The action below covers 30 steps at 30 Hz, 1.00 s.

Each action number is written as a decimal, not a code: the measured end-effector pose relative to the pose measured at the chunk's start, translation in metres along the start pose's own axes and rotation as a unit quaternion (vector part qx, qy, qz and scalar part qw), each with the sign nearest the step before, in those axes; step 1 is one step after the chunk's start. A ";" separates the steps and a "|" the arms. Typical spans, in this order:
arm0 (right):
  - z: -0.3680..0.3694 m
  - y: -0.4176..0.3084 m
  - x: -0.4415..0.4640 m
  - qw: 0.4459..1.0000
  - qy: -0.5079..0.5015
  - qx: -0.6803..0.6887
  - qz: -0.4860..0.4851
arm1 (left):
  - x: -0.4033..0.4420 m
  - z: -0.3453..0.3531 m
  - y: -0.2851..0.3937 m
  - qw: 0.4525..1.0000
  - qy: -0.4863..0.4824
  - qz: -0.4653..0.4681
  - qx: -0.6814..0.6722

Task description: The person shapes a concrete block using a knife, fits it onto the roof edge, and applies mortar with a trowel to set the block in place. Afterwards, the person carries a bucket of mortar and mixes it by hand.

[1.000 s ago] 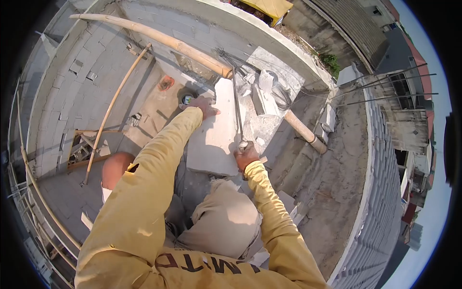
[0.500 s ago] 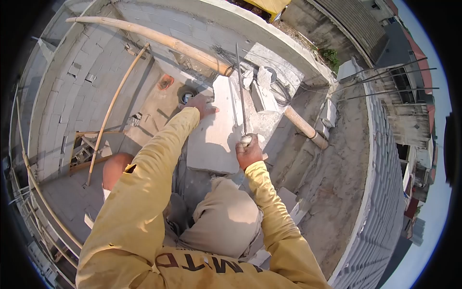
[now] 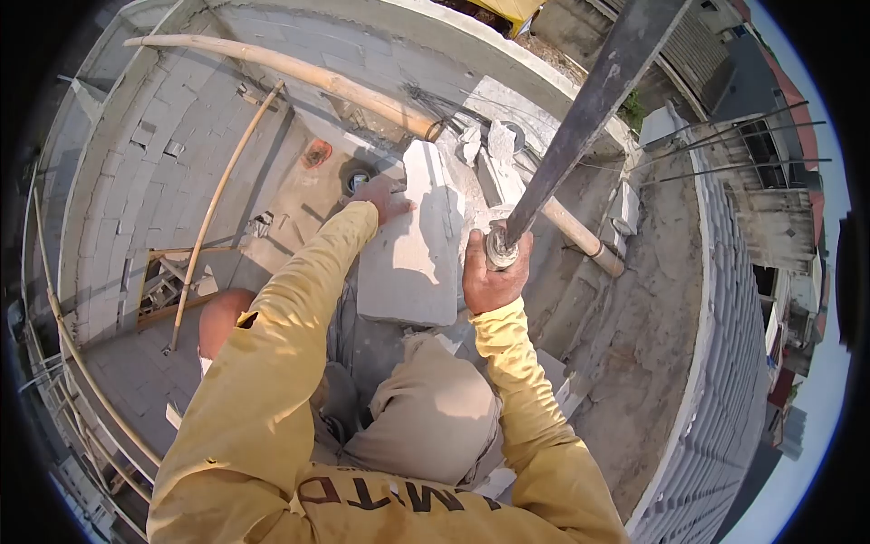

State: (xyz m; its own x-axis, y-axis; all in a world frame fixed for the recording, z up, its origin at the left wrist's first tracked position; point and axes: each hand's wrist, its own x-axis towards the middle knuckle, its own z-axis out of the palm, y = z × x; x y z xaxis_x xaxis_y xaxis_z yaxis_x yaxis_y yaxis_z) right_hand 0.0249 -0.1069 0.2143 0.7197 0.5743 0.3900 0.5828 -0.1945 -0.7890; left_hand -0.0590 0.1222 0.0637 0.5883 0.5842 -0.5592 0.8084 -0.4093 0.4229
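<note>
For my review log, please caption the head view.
Left hand rests on a pale, oblong masonry block; right hand holds a long, dark, flat metal blade.

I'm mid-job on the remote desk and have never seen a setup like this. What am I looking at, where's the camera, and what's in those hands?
There is no machine here: these are a person's own bare hands, reaching out of yellow sleeves. The single camera is worn on the head, looking forward and down, and its wide lens bends the edges.

The left hand rests on the left edge of a pale block. The right hand grips the handle of a long flat blade, perhaps a machete, pointing up and away from the block.

Just beyond the block lie broken pieces, and a bamboo pole slants across behind.
</note>
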 end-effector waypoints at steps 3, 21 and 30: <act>0.036 0.142 -0.100 0.883 -0.328 -0.257 0.218 | -0.022 -0.018 0.020 1.000 0.009 -0.014 0.020; 0.007 0.104 -0.076 0.825 -0.385 -0.044 0.412 | -0.007 -0.003 0.004 0.999 0.031 0.035 0.022; -0.040 -0.023 0.017 0.929 -0.151 0.124 0.316 | 0.006 0.006 -0.007 0.998 0.029 0.036 0.049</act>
State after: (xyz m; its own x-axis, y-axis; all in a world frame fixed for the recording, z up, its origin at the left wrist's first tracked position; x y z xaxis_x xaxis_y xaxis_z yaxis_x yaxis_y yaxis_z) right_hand 0.0391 -0.1243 0.2586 0.7283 0.6116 -0.3090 -0.0511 -0.4012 -0.9146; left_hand -0.0614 0.1241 0.0529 0.6451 0.5894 -0.4862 0.7637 -0.5161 0.3878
